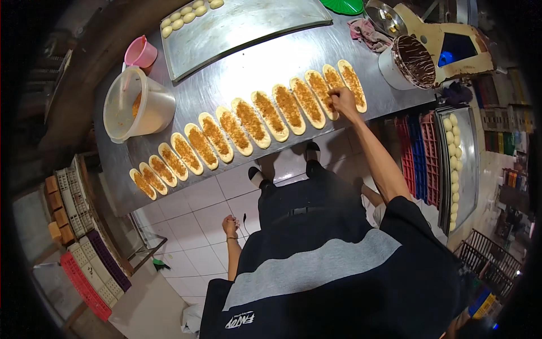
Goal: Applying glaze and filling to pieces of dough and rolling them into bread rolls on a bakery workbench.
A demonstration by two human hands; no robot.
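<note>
A long row of flattened oval dough pieces (241, 133), each topped with orange-brown crumbly filling, lies along the near edge of the steel table (209, 93). My right hand (342, 99) is at the third piece from the right end, its fingers curled together over the filling; whether they hold anything is hidden. My left hand (230, 226) hangs low beside my body, away from the table, with curled fingers around something too small to make out.
A clear bucket (119, 118) and pink container (138, 53) stand left; a white bucket (389, 68), pink cloth (366, 35) and green item (341, 4) right. A tray (243, 39) holds dough balls. Stacked crates (96, 271) and another dough tray (468, 164) flank the table.
</note>
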